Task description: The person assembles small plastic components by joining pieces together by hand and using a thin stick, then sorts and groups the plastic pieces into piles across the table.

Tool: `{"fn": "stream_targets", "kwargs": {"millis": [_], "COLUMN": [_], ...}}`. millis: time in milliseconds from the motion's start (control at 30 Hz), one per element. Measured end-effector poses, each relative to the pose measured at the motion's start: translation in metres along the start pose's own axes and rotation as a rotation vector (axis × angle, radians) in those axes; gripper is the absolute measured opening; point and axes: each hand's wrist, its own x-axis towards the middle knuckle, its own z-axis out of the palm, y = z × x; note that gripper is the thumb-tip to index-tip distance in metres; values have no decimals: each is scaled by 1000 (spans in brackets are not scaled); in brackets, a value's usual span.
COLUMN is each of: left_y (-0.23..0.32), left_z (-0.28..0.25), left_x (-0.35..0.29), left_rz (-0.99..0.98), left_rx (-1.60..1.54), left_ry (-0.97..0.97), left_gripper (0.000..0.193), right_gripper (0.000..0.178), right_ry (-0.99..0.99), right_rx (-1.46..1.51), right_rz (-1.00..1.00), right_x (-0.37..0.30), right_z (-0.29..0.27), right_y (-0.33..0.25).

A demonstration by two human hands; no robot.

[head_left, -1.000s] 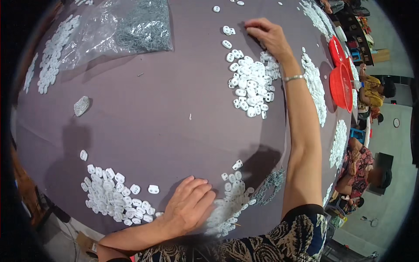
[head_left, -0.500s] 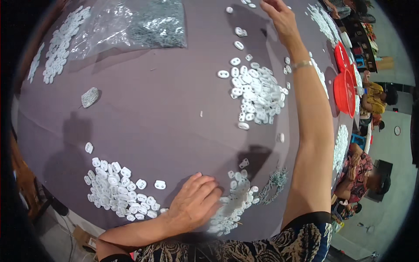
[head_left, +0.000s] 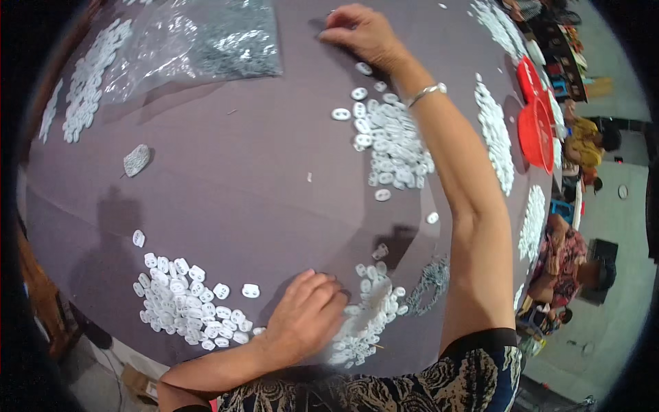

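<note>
My left hand (head_left: 307,317) lies on the grey-purple tablecloth (head_left: 240,206), fingers loosely bent and slightly apart, nothing visible in it. It rests between a pile of white oval two-holed pieces (head_left: 182,302) and another heap of white pieces (head_left: 360,333), partly shaded. Stretched to the far side, my right hand (head_left: 364,36) has thumb and index finger apart; no held thing can be made out. Below it sits a third heap of the white oval pieces (head_left: 395,141), with a loose piece (head_left: 364,69) near the wrist, which wears a bracelet. A grey tangled wiry bundle (head_left: 429,285) lies by my right forearm.
A clear plastic bag of grey wiry bits (head_left: 237,44) lies at the far left, near a small greyish lump (head_left: 137,160). More white pieces (head_left: 96,75) spread at the far left and right. Red basins (head_left: 537,134) stand at the right edge; people (head_left: 563,250) sit beyond.
My right hand has moved left and slightly nearer, from the far edge to above the far heap. The view has shifted slightly. My left hand stays where it was.
</note>
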Motion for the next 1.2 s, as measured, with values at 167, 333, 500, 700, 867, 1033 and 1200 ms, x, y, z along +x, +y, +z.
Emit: {"fn": "stream_targets", "kwargs": {"millis": [167, 333, 500, 700, 867, 1033, 1200], "left_y": [5, 9, 7, 5, 5, 6, 7], "left_z": [4, 2, 5, 7, 9, 8, 6], "left_x": [-1, -2, -5, -7, -8, -9, -7], "left_rz": [34, 53, 94, 107, 137, 120, 151], "left_rx": [50, 70, 69, 74, 60, 56, 49], "left_ry": [67, 62, 123, 134, 129, 129, 127], "left_gripper": [36, 34, 33, 32, 32, 32, 32], "right_gripper": [18, 24, 28, 27, 29, 24, 20], "right_ry": [-57, -255, -210, 522, 734, 472, 73], "right_rx": [39, -20, 155, 216, 467, 188, 112], "right_rz": [-31, 141, 240, 320, 408, 234, 116], "right_x": [-73, -129, -160, -168, -156, -150, -179], "right_z": [-2, -29, -56, -82, -69, -38, -28], "right_y": [-41, -87, -90, 32, 55, -1, -32]}}
